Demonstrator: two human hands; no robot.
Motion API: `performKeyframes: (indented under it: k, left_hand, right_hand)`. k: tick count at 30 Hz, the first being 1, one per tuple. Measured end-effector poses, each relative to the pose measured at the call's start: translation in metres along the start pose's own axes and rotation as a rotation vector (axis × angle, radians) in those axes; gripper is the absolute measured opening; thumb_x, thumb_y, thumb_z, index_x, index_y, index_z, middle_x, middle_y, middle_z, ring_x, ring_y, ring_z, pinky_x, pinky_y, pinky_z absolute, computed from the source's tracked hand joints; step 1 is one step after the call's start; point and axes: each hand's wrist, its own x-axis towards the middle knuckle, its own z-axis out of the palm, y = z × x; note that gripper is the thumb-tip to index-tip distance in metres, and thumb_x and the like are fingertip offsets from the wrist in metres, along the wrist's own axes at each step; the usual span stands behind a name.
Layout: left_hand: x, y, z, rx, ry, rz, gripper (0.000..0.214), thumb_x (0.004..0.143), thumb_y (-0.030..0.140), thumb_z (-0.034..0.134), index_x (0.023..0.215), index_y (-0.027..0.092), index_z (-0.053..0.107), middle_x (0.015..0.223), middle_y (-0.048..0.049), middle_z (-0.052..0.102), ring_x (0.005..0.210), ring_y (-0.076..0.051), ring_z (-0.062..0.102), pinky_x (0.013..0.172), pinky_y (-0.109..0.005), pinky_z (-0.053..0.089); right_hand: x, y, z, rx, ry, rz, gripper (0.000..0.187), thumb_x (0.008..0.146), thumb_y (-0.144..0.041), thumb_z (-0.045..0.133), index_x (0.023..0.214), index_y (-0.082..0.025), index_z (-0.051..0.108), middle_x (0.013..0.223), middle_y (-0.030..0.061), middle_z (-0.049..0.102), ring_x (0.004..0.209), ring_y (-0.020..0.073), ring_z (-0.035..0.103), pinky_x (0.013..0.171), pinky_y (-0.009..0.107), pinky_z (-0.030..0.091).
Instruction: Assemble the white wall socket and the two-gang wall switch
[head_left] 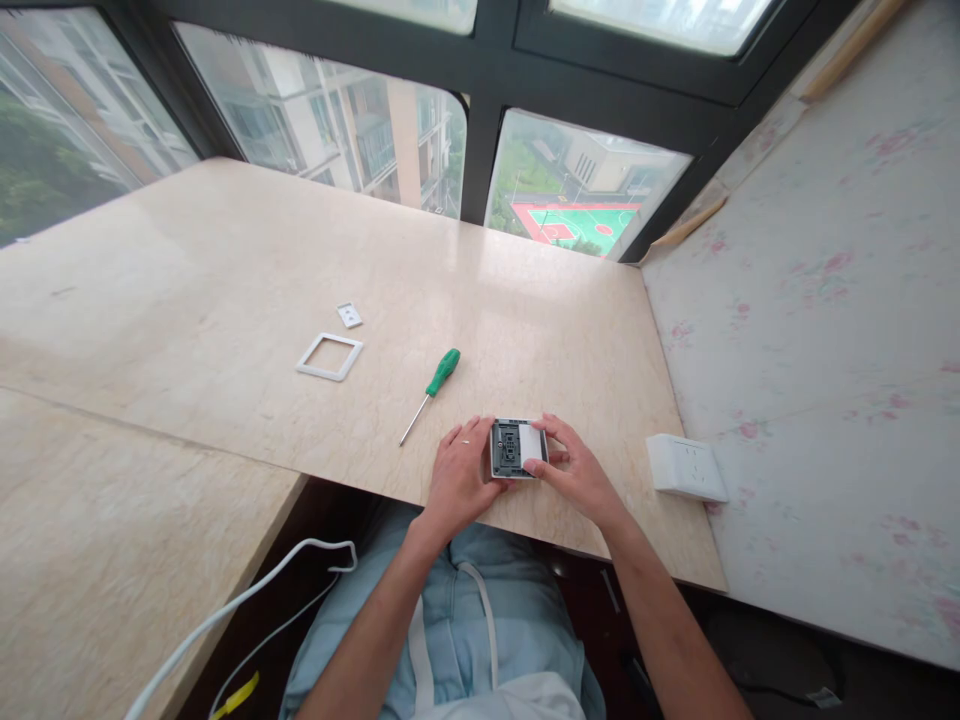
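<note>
Near the front edge of the stone counter lies a small white electrical wall box [505,450] with a dark switch mechanism showing on its left half. My left hand [465,465] grips this box from its left side, fingers along the far edge and thumb at the near edge. Over the right half sits a white cover piece [531,446], pinched between thumb and fingers of my right hand [574,465]. A screwdriver [433,390] with a green handle lies beyond my left hand. Farther left are a white square frame [330,375] and a small white plate with holes [349,316].
The counter [247,260] runs back to dark-framed windows [487,150]. On the right, a white socket box [686,467] stands against the flowered wall [817,340]. A white cable [247,595] hangs by the counter's lower left edge, with a yellow item [238,695] below.
</note>
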Motion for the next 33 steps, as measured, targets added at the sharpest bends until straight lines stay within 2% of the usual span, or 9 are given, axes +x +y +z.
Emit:
performKeyframes:
  k: [4,8,14,18,25,30,33]
  left_hand:
    - [0.000,-0.001,0.002,0.015,0.007,-0.007,0.083,0.074,0.033,0.081,0.146,0.019,0.041,0.147,-0.0165,0.057,0.144,-0.034,0.046,0.120,-0.057,0.030]
    - [-0.001,-0.002,0.002,0.008,0.012,0.006,0.083,0.074,0.032,0.080,0.146,0.020,0.041,0.148,-0.0158,0.057,0.144,-0.033,0.046,0.121,-0.057,0.029]
    - [-0.001,0.001,0.000,-0.009,0.001,-0.016,0.084,0.072,0.030,0.081,0.146,0.018,0.043,0.148,-0.0162,0.056,0.144,-0.033,0.046,0.121,-0.056,0.029]
    - [-0.002,0.001,0.001,-0.026,0.005,-0.036,0.084,0.070,0.032,0.083,0.145,0.021,0.045,0.148,-0.0151,0.057,0.142,-0.035,0.048,0.121,-0.056,0.030]
    - [-0.004,0.001,0.000,-0.046,-0.001,-0.025,0.091,0.067,0.035,0.085,0.146,0.018,0.044,0.148,-0.0171,0.055,0.142,-0.034,0.047,0.122,-0.053,0.029]
    - [-0.005,-0.001,-0.006,-0.094,-0.049,-0.004,0.093,0.068,0.034,0.086,0.148,0.017,0.043,0.151,-0.0183,0.052,0.145,-0.035,0.042,0.123,-0.054,0.025]
    - [-0.006,-0.007,-0.017,-0.207,-0.092,0.003,0.092,0.067,0.037,0.088,0.147,0.019,0.046,0.152,-0.0193,0.051,0.146,-0.038,0.041,0.123,-0.058,0.024]
  right_hand:
    - [-0.002,-0.005,0.000,-0.002,-0.015,0.018,0.052,0.081,-0.048,0.076,0.129,-0.028,0.067,0.162,0.0143,0.040,0.145,0.0332,0.044,0.102,0.047,0.052]
    - [-0.002,-0.006,0.001,-0.013,0.003,-0.002,0.054,0.080,-0.046,0.077,0.130,-0.029,0.067,0.162,0.0132,0.040,0.148,0.0323,0.042,0.103,0.046,0.052]
    - [0.000,0.002,0.001,0.001,-0.007,0.021,0.055,0.081,-0.052,0.074,0.130,-0.027,0.068,0.161,0.0139,0.042,0.143,0.0331,0.048,0.103,0.047,0.053]
    - [0.001,0.010,0.002,-0.002,0.006,0.024,0.063,0.076,-0.057,0.076,0.130,-0.026,0.068,0.160,0.0127,0.044,0.140,0.0356,0.051,0.104,0.048,0.053]
    - [0.004,0.021,0.003,0.041,0.002,0.067,0.069,0.073,-0.064,0.075,0.130,-0.026,0.069,0.159,0.0120,0.045,0.134,0.0374,0.058,0.105,0.051,0.053]
    - [0.005,0.032,0.004,0.047,0.020,0.053,0.070,0.072,-0.063,0.077,0.130,-0.025,0.069,0.155,0.0110,0.052,0.134,0.0365,0.058,0.107,0.049,0.052]
    - [0.004,0.036,0.005,0.051,0.037,0.033,0.069,0.073,-0.062,0.076,0.130,-0.024,0.069,0.152,0.0105,0.055,0.133,0.0346,0.059,0.105,0.044,0.055]
